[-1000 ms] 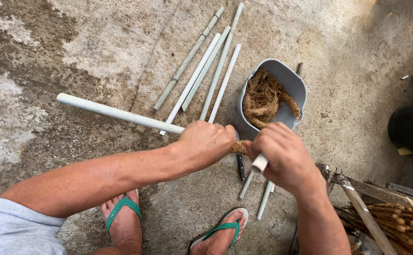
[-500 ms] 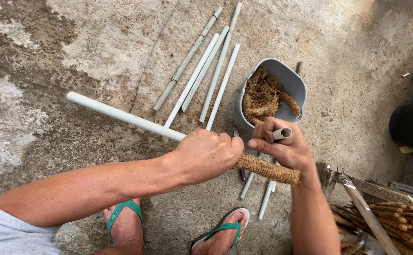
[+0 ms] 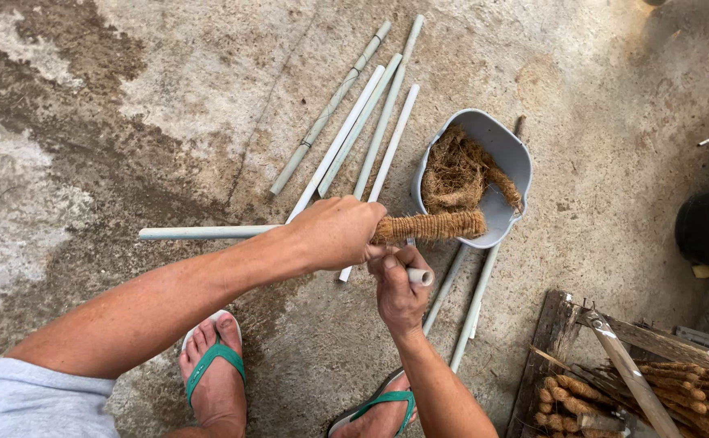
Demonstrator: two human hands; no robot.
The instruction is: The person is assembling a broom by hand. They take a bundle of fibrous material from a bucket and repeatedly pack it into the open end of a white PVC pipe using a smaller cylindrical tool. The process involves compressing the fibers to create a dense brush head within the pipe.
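Swung level since the earlier frame, the fibre-wrapped pole point(image 3: 427, 226) — clenched in the left hand point(image 3: 336, 234) just before the grey tub point(image 3: 507, 154) — could unravel, its coir end unsupported while the right hand point(image 3: 399, 292) grips only a short white tube point(image 3: 419, 276).

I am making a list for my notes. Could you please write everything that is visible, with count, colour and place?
held pipe: one, pale grey, level, its right end wrapped in brown fibre
pipes on floor: about five, pale grey, above the hands; two more below the tub
tub: one, grey, centre right, holding loose brown fibre
small roll: one, white, in right hand
wrapped sticks: several, brown, on wooden frame, lower right
sandals: two, green straps, bottom
left hand: grips the held pipe
right hand: below the fibre wrap
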